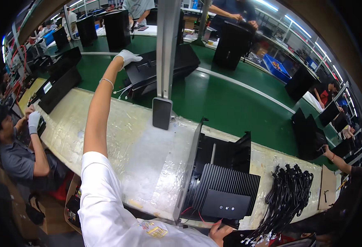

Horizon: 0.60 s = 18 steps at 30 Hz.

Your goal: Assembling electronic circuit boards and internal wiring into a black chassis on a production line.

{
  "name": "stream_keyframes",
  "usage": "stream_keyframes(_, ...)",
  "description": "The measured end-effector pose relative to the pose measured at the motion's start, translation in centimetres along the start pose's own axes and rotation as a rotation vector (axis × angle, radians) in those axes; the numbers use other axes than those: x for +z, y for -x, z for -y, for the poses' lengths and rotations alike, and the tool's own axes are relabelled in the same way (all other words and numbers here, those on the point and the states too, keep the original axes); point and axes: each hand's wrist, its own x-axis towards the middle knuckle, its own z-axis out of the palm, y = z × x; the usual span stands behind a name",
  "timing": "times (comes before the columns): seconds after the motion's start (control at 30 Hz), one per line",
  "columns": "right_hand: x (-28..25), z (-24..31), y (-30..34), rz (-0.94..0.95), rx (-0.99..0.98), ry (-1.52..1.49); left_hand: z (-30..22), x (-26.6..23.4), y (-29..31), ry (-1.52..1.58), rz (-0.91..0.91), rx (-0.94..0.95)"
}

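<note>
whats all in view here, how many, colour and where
bench: one, pale, across foreground
belt: one, green, beyond the bench
post: one, grey, upright near centre
phone-shaped device: one, dark, at post's foot
ribbed case: one, black, on bench, right
red wires: few, red, by ribbed case
slanted case: one, black, on belt, upper centre
other cases: several, black, along belt
cables: one heap, black, bench right
board: one, brown, right of cables
bin: at least one, blue, upper right
co-workers: several, mixed clothing, around belt
left hand: one, white glove, at slanted case's corner
right hand: one, bare, at ribbed case's near edge
</note>
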Motion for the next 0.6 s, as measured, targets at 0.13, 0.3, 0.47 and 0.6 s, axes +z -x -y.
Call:
stream_keyframes(0.13, 1.5, -1.4, 0.5, -0.071, -0.062, -0.057, 0.2, -3.7, 4.5, 0.452, 0.01, -0.461)
stream_keyframes(0.3, 0.6, -0.2, 0.0, 0.003, 0.016, -0.096, 2.0, -5.1, 5.3, 0.51, -0.099, -0.465)
stream_keyframes(0.47, 1.1, 0.0, -0.3, -0.055, -0.041, -0.093, 4.2, -2.3, 2.1, 0.692, -0.222, -0.491)
stream_keyframes(0.6, 1.6, -0.9, 0.5, -0.075, -0.053, -0.109, 6.6, -4.4, 0.4, 0.633, -0.282, -0.478)
